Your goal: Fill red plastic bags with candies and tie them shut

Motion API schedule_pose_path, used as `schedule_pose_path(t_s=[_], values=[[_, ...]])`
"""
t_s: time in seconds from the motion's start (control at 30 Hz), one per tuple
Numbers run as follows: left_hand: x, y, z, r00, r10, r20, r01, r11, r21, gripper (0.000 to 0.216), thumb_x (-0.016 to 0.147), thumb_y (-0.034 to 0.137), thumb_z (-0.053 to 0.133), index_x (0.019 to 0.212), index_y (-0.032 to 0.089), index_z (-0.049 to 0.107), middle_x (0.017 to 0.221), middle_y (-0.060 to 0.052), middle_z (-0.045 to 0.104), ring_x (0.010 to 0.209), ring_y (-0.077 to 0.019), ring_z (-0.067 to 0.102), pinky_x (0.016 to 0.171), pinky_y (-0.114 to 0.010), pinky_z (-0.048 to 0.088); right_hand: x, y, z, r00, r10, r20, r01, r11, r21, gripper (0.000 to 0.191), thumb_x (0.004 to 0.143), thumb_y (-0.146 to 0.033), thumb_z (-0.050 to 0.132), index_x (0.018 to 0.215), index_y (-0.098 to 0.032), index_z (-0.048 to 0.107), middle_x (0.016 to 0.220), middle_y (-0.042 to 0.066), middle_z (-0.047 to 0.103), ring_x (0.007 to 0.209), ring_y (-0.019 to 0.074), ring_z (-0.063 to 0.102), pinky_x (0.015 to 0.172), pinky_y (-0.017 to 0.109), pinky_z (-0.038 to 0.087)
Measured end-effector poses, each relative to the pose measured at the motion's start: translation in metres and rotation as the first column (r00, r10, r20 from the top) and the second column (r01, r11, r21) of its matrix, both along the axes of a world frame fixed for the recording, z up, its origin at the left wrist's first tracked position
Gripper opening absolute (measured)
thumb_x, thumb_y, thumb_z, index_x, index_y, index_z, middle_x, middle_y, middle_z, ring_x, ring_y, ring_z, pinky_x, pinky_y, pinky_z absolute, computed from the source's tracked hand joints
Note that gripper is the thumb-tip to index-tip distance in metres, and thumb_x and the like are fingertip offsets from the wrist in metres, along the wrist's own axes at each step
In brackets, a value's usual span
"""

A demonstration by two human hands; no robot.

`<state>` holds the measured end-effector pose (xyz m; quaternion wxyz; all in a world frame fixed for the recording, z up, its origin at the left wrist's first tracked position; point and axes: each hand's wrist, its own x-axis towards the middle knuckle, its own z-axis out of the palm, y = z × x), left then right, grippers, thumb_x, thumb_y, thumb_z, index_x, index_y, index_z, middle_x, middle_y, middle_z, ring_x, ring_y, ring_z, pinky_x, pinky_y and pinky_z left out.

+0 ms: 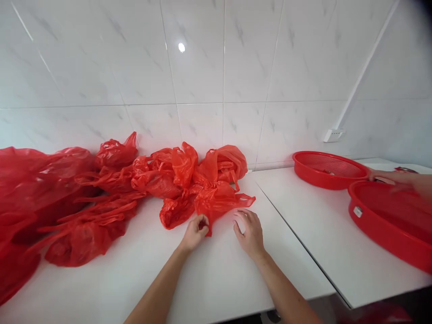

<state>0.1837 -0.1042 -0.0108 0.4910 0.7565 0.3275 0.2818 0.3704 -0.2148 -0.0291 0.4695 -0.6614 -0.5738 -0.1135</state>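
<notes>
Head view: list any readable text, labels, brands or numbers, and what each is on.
No text can be read.
White sticker on the near red basket: too small and blurred to read.
White wall fitting: no legible marking.
Red plastic bag in the left hand: no print visible.

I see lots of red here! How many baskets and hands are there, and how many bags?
Round red plastic baskets: 2
Wearer's left hand and right hand: 2
Another person's hand, at the nearer basket: 1
Crumpled red plastic bags: tangled heap, cannot be counted
Total counted: 5
</notes>
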Motion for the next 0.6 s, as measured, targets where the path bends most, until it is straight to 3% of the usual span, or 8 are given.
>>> schedule_pose_path(t_s=[0.1,0.2,0.27,0.33,0.43,0.53,0.6], values=[[-0.006,-0.011,0.002,0.969,-0.226,0.102,0.245,0.937,-0.248,0.006,0.07,0.016,0.055,0.069,0.02,0.05,0.057,0.003,0.052,0.052,-0.0134,0.05,0.054,-0.028,0.045,0.001,0.006,-0.004,0.99,-0.042,0.136,0.044,0.999,-0.008,0.039,0.086,-0.027,0.055,0.124,-0.023,0.057,0.131,0.011,0.057,0.123,0.03,0.05,0.101,0.048,0.039],[-0.014,-0.011,0.005,0.933,-0.276,0.23,0.351,0.843,-0.408,0.008,0.06,0.016,0.053,0.064,0.02,0.048,0.052,0.003,0.047,0.045,-0.0119,0.042,0.048,-0.027,0.039,0.003,0.01,-0.008,0.998,-0.038,0.043,0.044,0.989,-0.141,0.051,0.085,-0.021,0.051,0.136,-0.023,0.049,0.102,0.008,0.069,0.096,0.026,0.064,0.094,0.047,0.043],[-0.02,-0.002,0.007,0.921,-0.185,0.343,0.334,0.826,-0.453,0.01,0.06,0.018,0.054,0.064,0.021,0.045,0.056,0.003,0.045,0.048,-0.011,0.04,0.05,-0.025,0.037,0.005,0.011,-0.009,0.996,-0.054,-0.064,0.037,0.967,-0.253,0.044,0.086,-0.021,0.047,0.13,-0.025,0.054,0.073,0.001,0.068,0.071,0.0213,0.065,0.083,0.042,0.047],[-0.027,0.011,0.009,0.887,-0.032,0.461,0.281,0.83,-0.482,0.014,0.064,0.021,0.056,0.066,0.021,0.042,0.064,0.003,0.046,0.057,-0.0118,0.045,0.056,-0.025,0.041,0.008,0.012,-0.008,0.988,-0.081,-0.131,0.035,0.945,-0.325,0.028,0.088,-0.025,0.046,0.109,-0.027,0.064,0.06,-0.003,0.062,0.057,0.0183,0.06,0.074,0.036,0.047],[-0.036,0.029,0.011,0.784,0.19,0.591,0.205,0.82,-0.535,0.016,0.073,0.023,0.058,0.071,0.023,0.043,0.068,0.005,0.045,0.063,-0.0111,0.049,0.063,-0.023,0.044,0.016,0.012,-0.004,0.977,-0.134,-0.165,0.067,0.93,-0.361,0.02,0.09,-0.031,0.044,0.09,-0.027,0.064,0.06,-0.003,0.063,0.054,0.0173,0.058,0.064,0.032,0.045],[-0.039,0.034,0.015,0.7,0.324,0.637,0.18,0.783,-0.596,0.015,0.076,0.02,0.062,0.075,0.026,0.048,0.065,0.006,0.045,0.061,-0.0093,0.048,0.063,-0.02,0.046,0.022,0.008,0.004,0.95,-0.24,-0.198,0.145,0.904,-0.402,0.023,0.091,-0.036,0.043,0.099,-0.027,0.062,0.066,0.0,0.066,0.059,0.0201,0.061,0.06,0.032,0.045],[-0.038,0.031,0.018,0.679,0.363,0.638,0.189,0.753,-0.63,0.014,0.077,0.021,0.064,0.077,0.027,0.051,0.069,0.006,0.053,0.069,-0.0098,0.055,0.073,-0.022,0.05,0.023,0.001,0.014,0.917,-0.301,-0.26,0.173,0.891,-0.421,0.029,0.09,-0.04,0.044,0.11,-0.027,0.06,0.075,0.001,0.07,0.065,0.0219,0.064,0.062,0.034,0.047]])
